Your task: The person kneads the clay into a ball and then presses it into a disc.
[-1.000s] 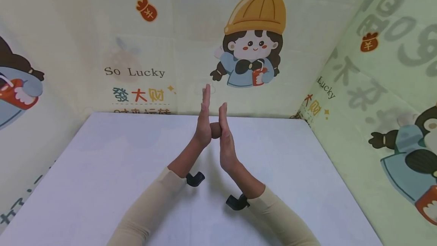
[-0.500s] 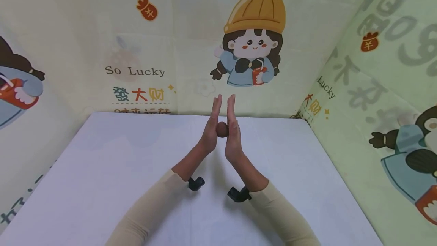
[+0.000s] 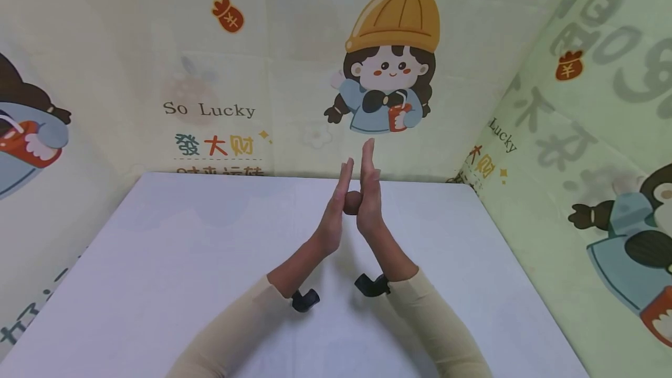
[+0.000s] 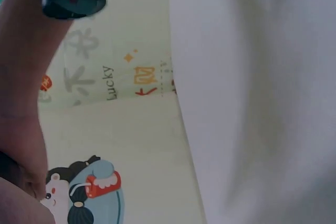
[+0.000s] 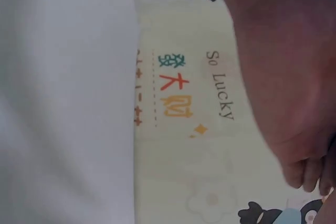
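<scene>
A small brown ball (image 3: 352, 203), smooth and doughy-looking, is held between two flat palms in the head view, up over the white table. The left hand (image 3: 332, 214) presses on its left side, fingers straight and pointing up and away. Against the ball's right side lies the right hand (image 3: 370, 200), also straight-fingered, its fingertips reaching higher than the left ones. Below the ball the heels of the hands stand apart. In the left wrist view the ball (image 4: 9, 169) shows as a dark patch at the left edge, partly hidden by the hands.
The white table (image 3: 210, 261) spreads out beneath the forearms. Behind it and at the sides hang pale printed cloths (image 3: 294, 74) with cartoon figures and lettering. A black wrist camera (image 3: 305, 300) sits on the left wrist, another black camera (image 3: 371, 285) on the right.
Both hands and the ball have shifted rightward. The right hand has slid forward along the ball while the left has drawn back, reversing which fingertips reach higher.
</scene>
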Available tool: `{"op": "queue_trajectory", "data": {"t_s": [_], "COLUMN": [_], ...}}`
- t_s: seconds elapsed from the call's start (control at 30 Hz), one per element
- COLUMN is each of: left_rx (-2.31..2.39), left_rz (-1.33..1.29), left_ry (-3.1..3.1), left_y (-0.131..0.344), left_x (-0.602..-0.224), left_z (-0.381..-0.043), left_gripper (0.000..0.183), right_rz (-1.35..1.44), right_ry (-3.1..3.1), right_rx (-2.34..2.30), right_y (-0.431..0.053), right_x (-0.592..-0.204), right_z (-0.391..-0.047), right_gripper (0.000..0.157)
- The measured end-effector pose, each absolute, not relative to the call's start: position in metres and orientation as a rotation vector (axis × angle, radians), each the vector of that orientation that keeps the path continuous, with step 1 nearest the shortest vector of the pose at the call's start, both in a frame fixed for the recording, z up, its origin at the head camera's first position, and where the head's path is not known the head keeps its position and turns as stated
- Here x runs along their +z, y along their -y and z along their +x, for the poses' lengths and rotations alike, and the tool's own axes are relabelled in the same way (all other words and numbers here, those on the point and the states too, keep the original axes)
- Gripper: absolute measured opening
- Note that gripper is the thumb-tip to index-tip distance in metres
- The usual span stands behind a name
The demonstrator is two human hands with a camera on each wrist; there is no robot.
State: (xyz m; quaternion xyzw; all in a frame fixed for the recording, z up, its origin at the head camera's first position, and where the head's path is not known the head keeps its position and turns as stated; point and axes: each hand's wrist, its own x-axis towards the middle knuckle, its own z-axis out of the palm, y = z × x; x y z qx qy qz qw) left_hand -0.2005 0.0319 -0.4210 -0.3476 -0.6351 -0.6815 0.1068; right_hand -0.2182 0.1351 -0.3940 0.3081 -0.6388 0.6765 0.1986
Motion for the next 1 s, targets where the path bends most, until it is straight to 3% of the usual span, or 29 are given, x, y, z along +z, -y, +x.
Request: {"op": "queue_trajectory", "data": {"t_s": [0.67, 1.0], "left_rx": [-1.998, -2.048], "left_rz": [-0.955, -0.812], "left_ry": [1.715, 1.705], "left_y": [-0.024, -0.012], "left_x": [-0.399, -0.391], "left_z": [-0.204, -0.219], "left_gripper": [0.087, 0.083], "right_rz": [0.942, 1.038], "right_ry": [1.809, 1.813], "right_rx": [1.970, 1.914], "right_y": [-0.124, -0.112], "right_x": [-0.420, -0.428], "right_z": [-0.210, -0.193], "right_gripper": [0.092, 0.091]}}
